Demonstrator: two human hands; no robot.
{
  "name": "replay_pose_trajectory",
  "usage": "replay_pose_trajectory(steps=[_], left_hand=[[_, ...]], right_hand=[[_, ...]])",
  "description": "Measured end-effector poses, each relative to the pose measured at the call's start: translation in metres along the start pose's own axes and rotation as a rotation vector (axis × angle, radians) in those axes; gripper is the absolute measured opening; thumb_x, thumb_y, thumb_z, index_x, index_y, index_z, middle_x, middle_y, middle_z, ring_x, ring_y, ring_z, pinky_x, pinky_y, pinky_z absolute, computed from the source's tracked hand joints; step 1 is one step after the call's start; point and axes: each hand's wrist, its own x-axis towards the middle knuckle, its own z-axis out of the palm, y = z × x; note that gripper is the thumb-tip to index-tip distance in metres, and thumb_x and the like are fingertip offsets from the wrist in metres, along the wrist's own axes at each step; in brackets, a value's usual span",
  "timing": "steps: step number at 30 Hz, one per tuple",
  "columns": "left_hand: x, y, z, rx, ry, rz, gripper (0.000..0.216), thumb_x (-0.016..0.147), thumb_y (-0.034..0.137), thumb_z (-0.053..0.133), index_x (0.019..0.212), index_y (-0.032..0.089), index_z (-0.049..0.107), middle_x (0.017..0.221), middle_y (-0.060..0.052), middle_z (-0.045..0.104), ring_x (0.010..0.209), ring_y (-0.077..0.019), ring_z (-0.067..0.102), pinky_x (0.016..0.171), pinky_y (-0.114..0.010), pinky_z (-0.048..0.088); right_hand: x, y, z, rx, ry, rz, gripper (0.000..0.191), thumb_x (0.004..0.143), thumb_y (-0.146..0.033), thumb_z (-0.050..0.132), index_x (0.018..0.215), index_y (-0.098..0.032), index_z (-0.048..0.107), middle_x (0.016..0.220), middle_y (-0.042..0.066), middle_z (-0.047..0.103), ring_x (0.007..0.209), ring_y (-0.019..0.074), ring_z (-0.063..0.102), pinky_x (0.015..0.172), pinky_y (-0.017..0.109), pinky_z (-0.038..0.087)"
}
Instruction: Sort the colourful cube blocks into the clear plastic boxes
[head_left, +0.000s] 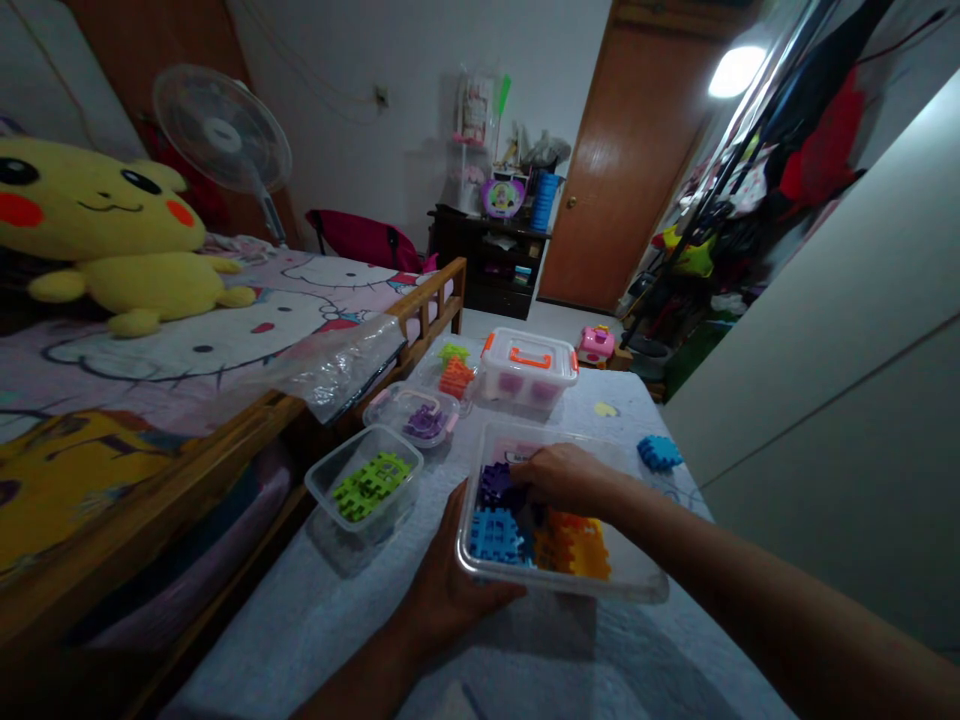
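My left hand grips the near left corner of a clear plastic box, which looks tilted toward me. Inside lie interlocking plastic blocks: blue blocks at the left, purple blocks behind them, orange-yellow blocks at the near side. My right hand reaches into the box with its fingers bent down at the purple blocks; the fingertips are hidden, so I cannot tell what they hold. Left of the box stands a smaller clear container with green blocks.
Behind are a lidded box with orange handle, a clear lid carrying purple blocks, and orange blocks. A blue block lies at the table's right edge. A wooden bed rail runs along the left; a white cabinet flanks the right.
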Motion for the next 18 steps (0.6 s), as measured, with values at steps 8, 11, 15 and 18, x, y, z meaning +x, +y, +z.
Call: replay_pose_trajectory(steps=[8,11,15,18], left_hand=[[0.0,0.003,0.001,0.03,0.019,-0.031,0.104,0.06,0.032,0.088,0.145,0.026,0.028,0.134,-0.013,0.054,0.119,-0.0361,0.057,0.099,-0.053,0.048],[0.0,0.002,0.0,0.006,0.007,-0.04,0.107,0.059,0.033,0.088,0.146,0.025,0.026,0.133,-0.014,0.055,0.118,-0.0369,0.057,0.098,-0.054,0.049],[0.0,0.001,0.0,-0.014,0.001,-0.025,0.106,0.06,0.033,0.088,0.146,0.027,0.027,0.135,-0.014,0.053,0.118,-0.0368,0.057,0.099,-0.054,0.047],[-0.001,-0.001,0.0,-0.033,-0.011,-0.02,0.103,0.061,0.032,0.087,0.146,0.027,0.028,0.134,-0.013,0.054,0.119,-0.0364,0.057,0.099,-0.054,0.048]], right_hand=[[-0.015,0.017,-0.026,0.411,0.135,0.031,0.021,0.083,-0.015,0.054,0.089,-0.015,0.074,0.076,0.004,0.071,0.066,0.0132,0.059,0.061,0.022,0.038],[-0.013,0.012,-0.022,0.594,0.127,0.154,0.023,0.086,-0.015,0.05,0.077,-0.013,0.07,0.061,-0.001,0.062,0.055,0.0099,0.051,0.055,0.021,0.035],[-0.008,0.001,-0.008,0.986,0.065,0.37,0.029,0.088,-0.014,0.047,0.061,-0.016,0.057,0.048,-0.006,0.049,0.043,0.0077,0.043,0.048,0.021,0.032],[-0.003,-0.005,-0.001,1.214,0.021,0.503,0.034,0.091,-0.012,0.041,0.059,-0.017,0.05,0.046,-0.005,0.051,0.039,0.008,0.045,0.043,0.019,0.035]])
